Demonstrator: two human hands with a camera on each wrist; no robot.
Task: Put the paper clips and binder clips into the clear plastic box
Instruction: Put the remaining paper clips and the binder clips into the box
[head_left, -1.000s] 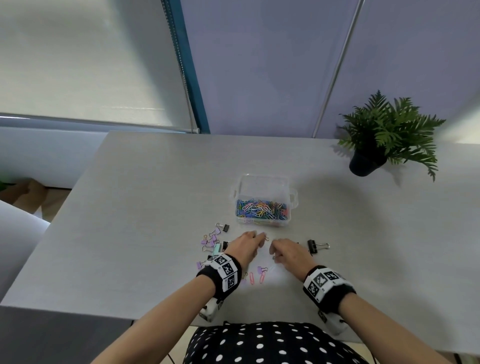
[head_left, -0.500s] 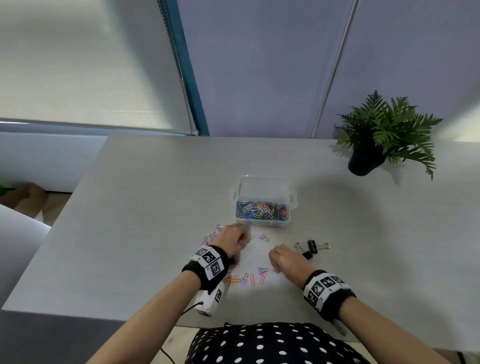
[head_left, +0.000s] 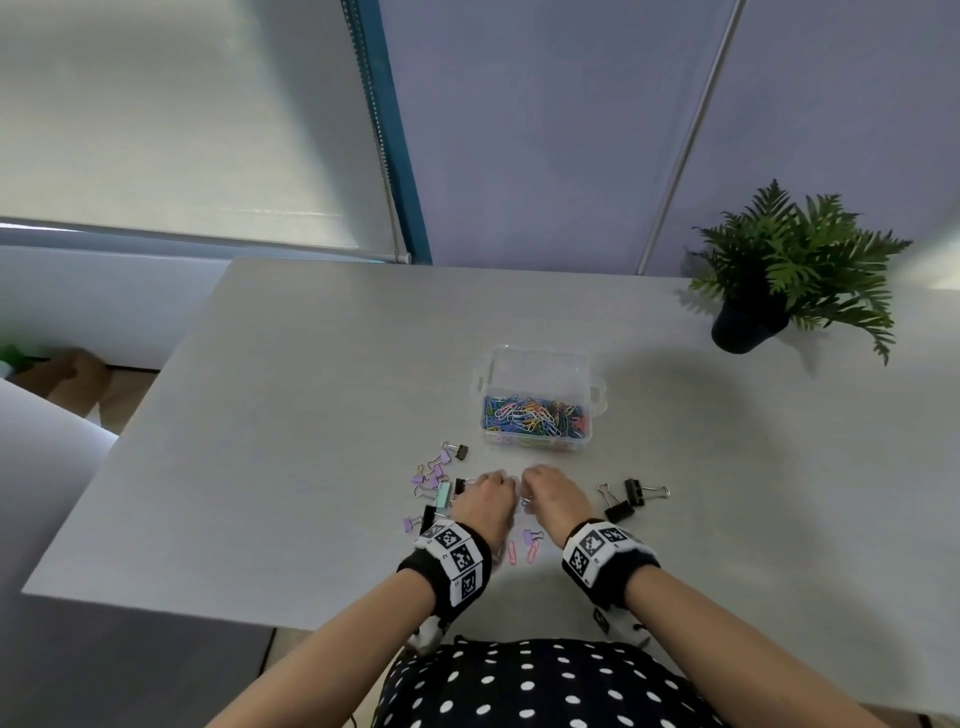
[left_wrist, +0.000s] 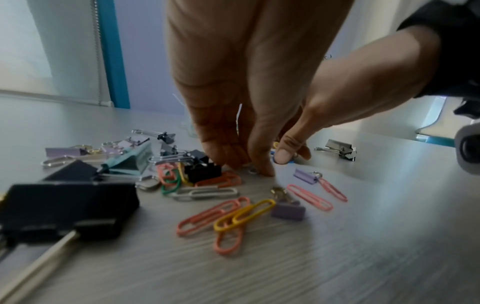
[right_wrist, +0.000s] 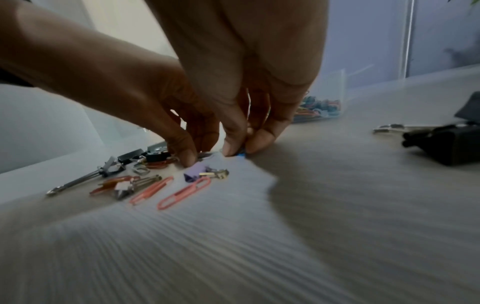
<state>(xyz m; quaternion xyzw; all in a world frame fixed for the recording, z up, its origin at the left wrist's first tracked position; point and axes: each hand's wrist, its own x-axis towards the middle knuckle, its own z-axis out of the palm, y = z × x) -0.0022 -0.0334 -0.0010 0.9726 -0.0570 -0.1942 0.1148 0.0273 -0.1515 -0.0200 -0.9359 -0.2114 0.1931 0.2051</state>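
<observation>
While both hands worked low at centre frame, found left hand (head_left: 485, 501) with fingertips pressed down to the table (head_left: 291, 415) among loose clips; whether pinching anything, could not tell. Right hand (head_left: 553, 496) pinched a small blue paper clip (right_wrist: 241, 154) against the surface. Clear plastic box (head_left: 537, 364) sat just above the hands, already part-filled with coloured paper clips (head_left: 535, 414). Binder clips (head_left: 626, 501) lay scattered either side. Potted plant (head_left: 789, 270) stood upper right.

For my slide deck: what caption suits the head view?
Both hands gather loose clips beside a clear plastic box of paper clips.
</observation>
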